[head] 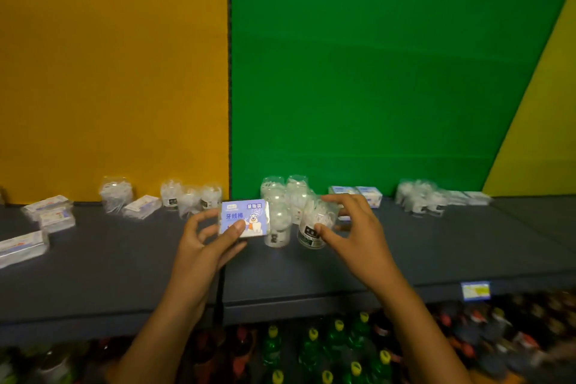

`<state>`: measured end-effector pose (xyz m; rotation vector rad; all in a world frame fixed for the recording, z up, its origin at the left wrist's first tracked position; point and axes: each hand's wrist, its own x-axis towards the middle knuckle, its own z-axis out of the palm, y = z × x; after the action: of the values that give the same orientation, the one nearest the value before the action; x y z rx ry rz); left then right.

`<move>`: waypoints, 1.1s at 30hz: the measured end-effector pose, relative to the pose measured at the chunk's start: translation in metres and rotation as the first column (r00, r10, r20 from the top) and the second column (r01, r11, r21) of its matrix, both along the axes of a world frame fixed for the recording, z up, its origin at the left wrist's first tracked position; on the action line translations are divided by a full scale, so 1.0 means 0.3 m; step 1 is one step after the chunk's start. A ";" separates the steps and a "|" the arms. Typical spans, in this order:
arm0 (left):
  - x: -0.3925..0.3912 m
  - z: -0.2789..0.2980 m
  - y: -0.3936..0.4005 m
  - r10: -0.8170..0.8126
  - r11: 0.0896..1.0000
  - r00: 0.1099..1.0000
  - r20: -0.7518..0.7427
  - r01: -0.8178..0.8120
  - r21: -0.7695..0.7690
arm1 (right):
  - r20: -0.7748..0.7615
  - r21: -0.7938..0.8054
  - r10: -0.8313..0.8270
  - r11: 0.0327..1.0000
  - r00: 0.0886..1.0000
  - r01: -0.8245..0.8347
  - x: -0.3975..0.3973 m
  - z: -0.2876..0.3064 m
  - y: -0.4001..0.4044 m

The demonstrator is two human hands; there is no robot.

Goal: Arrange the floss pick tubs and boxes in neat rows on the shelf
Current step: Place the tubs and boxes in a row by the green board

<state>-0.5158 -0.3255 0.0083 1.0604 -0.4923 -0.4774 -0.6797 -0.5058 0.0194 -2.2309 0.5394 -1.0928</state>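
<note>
My left hand [207, 238] holds a blue-and-white floss pick box [244, 217] upright above the dark shelf [124, 262], thumb across its front. My right hand [352, 227] grips a clear floss pick tub [314, 224] with a black label, tilted slightly. A row of clear tubs [278, 215] runs back from the shelf's middle toward the green wall, between the two hands. More tubs [190, 196] stand scattered at the back left and another cluster of tubs [419, 196] at the back right. Boxes [364, 193] lie behind my right hand.
Flat wrapped floss boxes [50, 212] lie loose at the far left, and one more wrapped pack [21, 246] sits by the left edge. A price tag [475, 290] hangs on the shelf's front lip. Drink bottles [336, 346] fill the shelf below.
</note>
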 end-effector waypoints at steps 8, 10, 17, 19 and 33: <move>-0.273 -0.011 -0.205 -0.152 0.988 0.988 0.023 0.151 0.029 | -0.047 0.012 -0.152 0.988 0.987 0.152 -0.388 -0.022 -0.113; -0.322 -0.002 -0.260 -0.195 0.980 0.980 0.051 0.193 0.038 | -0.037 0.004 -0.188 0.982 0.981 0.188 -0.457 -0.016 -0.146; -0.439 0.011 -0.470 -0.279 0.960 0.951 0.133 0.274 0.054 | -0.015 -0.028 -0.296 0.955 0.955 0.296 -0.611 -0.018 -0.301; -0.451 -0.001 -0.536 -0.292 0.956 0.946 0.138 0.286 0.062 | -0.018 -0.041 -0.320 0.947 0.947 0.320 -0.628 -0.021 -0.356; -0.361 -0.033 -1.055 -0.210 0.970 0.924 0.321 0.157 0.184 | -0.064 -0.092 -0.272 0.960 0.960 0.266 -0.547 0.031 -0.859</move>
<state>-0.6240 -0.6420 -0.0015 1.2609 -0.8778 -0.5066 -0.8437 -0.7635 0.0288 -2.3270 0.8655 -1.1862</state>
